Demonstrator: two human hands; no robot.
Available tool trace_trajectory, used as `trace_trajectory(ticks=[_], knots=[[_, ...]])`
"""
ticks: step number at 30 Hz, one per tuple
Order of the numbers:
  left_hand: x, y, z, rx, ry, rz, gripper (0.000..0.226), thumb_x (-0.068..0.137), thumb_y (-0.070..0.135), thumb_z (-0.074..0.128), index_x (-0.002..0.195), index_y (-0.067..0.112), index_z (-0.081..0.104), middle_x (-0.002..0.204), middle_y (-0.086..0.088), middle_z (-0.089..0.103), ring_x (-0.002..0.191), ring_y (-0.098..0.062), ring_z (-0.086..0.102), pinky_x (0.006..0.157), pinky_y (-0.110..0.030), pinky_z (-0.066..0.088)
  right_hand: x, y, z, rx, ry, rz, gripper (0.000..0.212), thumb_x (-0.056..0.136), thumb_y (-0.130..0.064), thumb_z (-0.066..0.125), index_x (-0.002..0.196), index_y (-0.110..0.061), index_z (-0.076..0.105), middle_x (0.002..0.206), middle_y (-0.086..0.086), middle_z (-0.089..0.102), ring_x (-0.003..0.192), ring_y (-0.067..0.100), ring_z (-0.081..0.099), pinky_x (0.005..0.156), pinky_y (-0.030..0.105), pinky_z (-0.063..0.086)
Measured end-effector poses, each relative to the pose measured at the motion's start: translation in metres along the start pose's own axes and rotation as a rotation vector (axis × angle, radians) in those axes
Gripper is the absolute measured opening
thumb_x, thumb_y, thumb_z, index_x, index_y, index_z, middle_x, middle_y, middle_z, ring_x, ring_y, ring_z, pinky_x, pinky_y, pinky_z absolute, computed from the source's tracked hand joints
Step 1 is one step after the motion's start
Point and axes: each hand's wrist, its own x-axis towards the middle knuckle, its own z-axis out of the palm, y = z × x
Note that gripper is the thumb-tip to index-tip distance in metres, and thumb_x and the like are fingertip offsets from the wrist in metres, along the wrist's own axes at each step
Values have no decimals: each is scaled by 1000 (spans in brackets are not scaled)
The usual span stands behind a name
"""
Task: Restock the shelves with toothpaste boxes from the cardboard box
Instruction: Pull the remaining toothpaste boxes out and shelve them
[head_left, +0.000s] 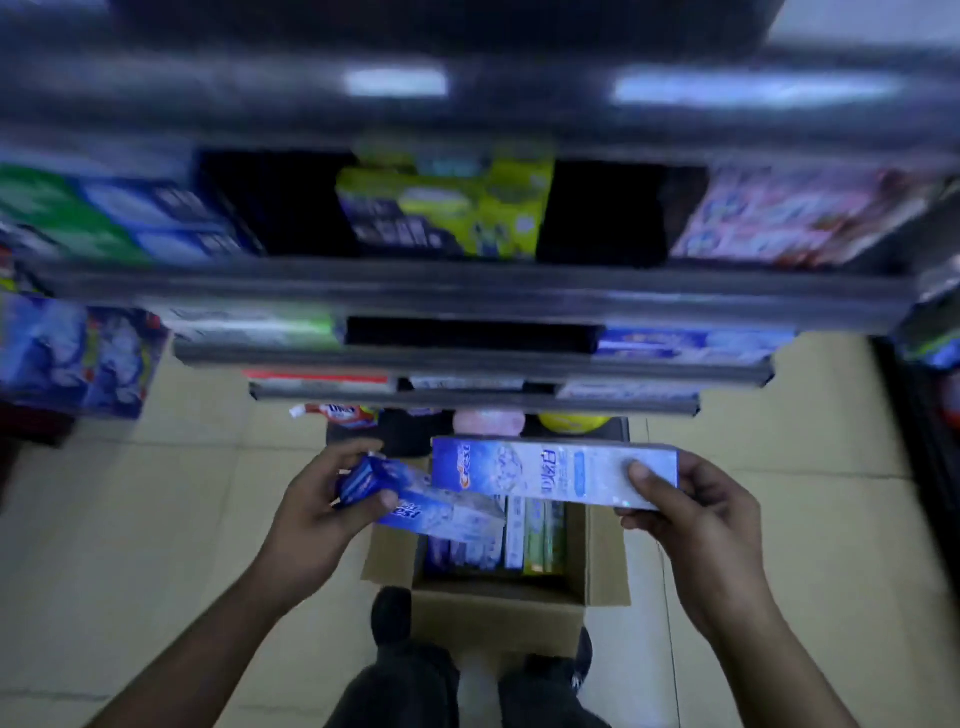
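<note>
**Desk:** What is filling the frame in the store aisle?

**Photographer:** Dark shelves (467, 291) are rising in tiers, carrying blurred rows of packaged goods with dark gaps between them. Below, an open cardboard box (498, 618) is sitting on the tiled floor (182, 493) at the person's feet, holding more cartons packed on edge.

**Desk:** And where are the toothpaste boxes sitting against the hands?

**Photographer:** Both are hovering above the cardboard box. The long toothpaste box (550, 473) is lying level. The right hand (691, 514) is pinching its right end, thumb on the front face and fingers curling behind. The second toothpaste box (431, 512) is slanting down toward the cardboard box. The left hand (322, 499) is gripping its upper end, fingers wrapping over the top and thumb pressing the side. Its lower end is passing beneath the long one.

**Desk:** How are they looking?

**Photographer:** Both are showing blue fading into sparkly white, and the long one is carrying a Crest logo at its left end.
</note>
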Motion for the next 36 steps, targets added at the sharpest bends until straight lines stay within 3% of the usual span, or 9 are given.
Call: trace_trajectory(ticks=[6, 10, 14, 17, 19, 22, 27, 33, 36], knots=[[-23, 148, -63, -102, -11, 197, 59, 82, -5, 75, 133, 20, 60, 105, 3, 75, 96, -11, 67, 82, -23, 53, -57, -121, 59, 87, -85, -183, 36, 69, -20, 80, 92, 5, 68, 86, 14, 72, 71, 21, 69, 54, 29, 56], [-38, 213, -92, -166, 16, 291, 58, 87, -17, 63, 129, 23, 58, 103, -7, 71, 87, -15, 68, 74, -36, 52, -86, -182, 90, 126, -115, -305, 22, 68, -16, 78, 87, -4, 73, 84, 16, 75, 67, 22, 72, 53, 29, 58], [-45, 270, -115, -222, 20, 399, 50, 80, -24, 61, 115, 12, 61, 79, -4, 73, 63, -13, 64, 55, -20, 49, -110, -228, 111, 132, -105, -437, 28, 67, -19, 79, 90, -4, 74, 89, 19, 76, 71, 23, 72, 55, 29, 58], [-49, 307, -128, -245, -63, 450, 52, 61, 3, 67, 112, 14, 66, 84, -20, 66, 68, -22, 58, 67, -35, 44, -124, -250, 122, 162, -98, -506, 33, 68, -18, 79, 95, -1, 73, 89, 20, 76, 74, 24, 73, 56, 28, 58], [-51, 324, -135, -216, -109, 472, 58, 54, 12, 66, 111, 21, 69, 84, -13, 65, 71, -22, 57, 67, -40, 44, -130, -260, 128, 183, -88, -542, 37, 69, -18, 79, 101, 1, 72, 93, 21, 76, 77, 26, 73, 57, 29, 58], [-56, 346, -143, -138, -115, 573, 54, 54, 13, 65, 102, 35, 74, 94, -2, 69, 88, -13, 64, 66, -26, 53, -142, -276, 135, 211, -93, -610, 35, 71, -21, 81, 102, -6, 75, 96, 23, 76, 77, 27, 71, 60, 32, 59], [-69, 380, -150, -261, -115, 614, 57, 56, 6, 62, 106, 27, 81, 108, -10, 74, 84, -12, 67, 66, -18, 52, -152, -313, 145, 249, -125, -693, 40, 69, -26, 85, 105, -13, 74, 102, 24, 76, 91, 37, 75, 69, 35, 62], [-101, 417, -148, -375, -103, 743, 71, 46, 23, 69, 116, 29, 77, 121, -4, 74, 111, -16, 70, 81, -28, 57, -158, -365, 151, 331, -140, -830, 53, 65, -22, 86, 114, -23, 63, 104, 21, 76, 93, 33, 76, 72, 34, 62], [-110, 446, -152, -397, -98, 837, 70, 49, 21, 69, 119, 26, 76, 127, -2, 72, 102, -23, 73, 73, -30, 59, -166, -396, 154, 259, -99, -962, 50, 65, -32, 88, 111, -28, 69, 106, 11, 77, 92, 27, 76, 72, 32, 62]])
